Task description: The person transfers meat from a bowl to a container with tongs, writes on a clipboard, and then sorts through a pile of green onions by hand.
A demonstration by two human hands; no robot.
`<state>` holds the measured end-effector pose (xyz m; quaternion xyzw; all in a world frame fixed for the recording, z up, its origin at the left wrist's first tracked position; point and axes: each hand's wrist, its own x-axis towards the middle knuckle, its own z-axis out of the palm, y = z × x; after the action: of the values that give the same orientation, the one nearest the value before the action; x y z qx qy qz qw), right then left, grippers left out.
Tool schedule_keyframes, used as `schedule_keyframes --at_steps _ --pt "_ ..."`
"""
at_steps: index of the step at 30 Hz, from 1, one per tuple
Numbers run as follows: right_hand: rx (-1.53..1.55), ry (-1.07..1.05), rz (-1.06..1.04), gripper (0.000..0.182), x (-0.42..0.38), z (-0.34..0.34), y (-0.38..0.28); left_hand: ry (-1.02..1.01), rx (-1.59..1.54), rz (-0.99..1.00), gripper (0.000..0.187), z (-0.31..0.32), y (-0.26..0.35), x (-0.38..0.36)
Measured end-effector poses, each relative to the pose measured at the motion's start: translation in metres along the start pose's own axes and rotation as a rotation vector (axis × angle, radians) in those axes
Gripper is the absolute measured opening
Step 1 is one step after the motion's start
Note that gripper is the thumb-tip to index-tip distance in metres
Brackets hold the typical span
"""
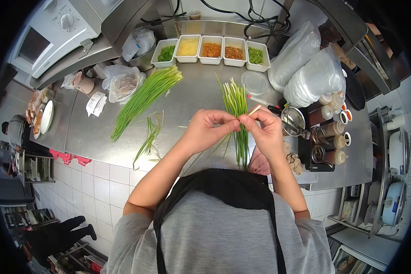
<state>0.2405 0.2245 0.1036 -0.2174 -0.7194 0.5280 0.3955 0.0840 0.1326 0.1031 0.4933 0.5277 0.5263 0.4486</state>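
Both of my hands meet over a bunch of chives (234,98), which lies on the steel counter with its pale ends pointing away from me. My right hand (266,133) is closed in a pinch on a chive stalk (254,110), whose pale end sticks up past the fingers. Thumb and forefinger of my left hand (209,130) pinch together right beside it, at the same stalk; the rest of that stalk is hard to make out. Left of my hands lies a larger pile of chives (144,102), with a small heap of loose limp chives (148,139) nearer to me.
Several white tubs (187,48) of chopped food line the back of the steel counter (89,137). On the right are a clear lid (255,82), bagged containers (313,73), a metal pot (293,121) and sauce bottles (335,141). A pink cloth (259,163) lies near my right forearm.
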Motion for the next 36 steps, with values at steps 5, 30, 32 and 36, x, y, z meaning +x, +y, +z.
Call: schedule_keyframes --at_steps 5,30,32,36 --pt "0.017 0.03 -0.02 0.013 0.003 -0.005 -0.003 0.076 0.184 0.071 0.011 -0.013 0.001 -0.012" --pt "0.424 0.306 0.018 0.019 0.015 -0.035 -0.008 -0.181 -0.349 -0.265 0.033 -0.046 -0.016 -0.048" --pt "0.371 0.34 -0.017 0.02 0.016 -0.042 -0.006 -0.264 -0.284 -0.284 0.029 -0.05 -0.015 -0.053" --pt "0.316 0.394 -0.079 0.019 0.016 -0.044 -0.016 -0.139 -0.027 -0.264 0.021 -0.053 -0.017 -0.061"
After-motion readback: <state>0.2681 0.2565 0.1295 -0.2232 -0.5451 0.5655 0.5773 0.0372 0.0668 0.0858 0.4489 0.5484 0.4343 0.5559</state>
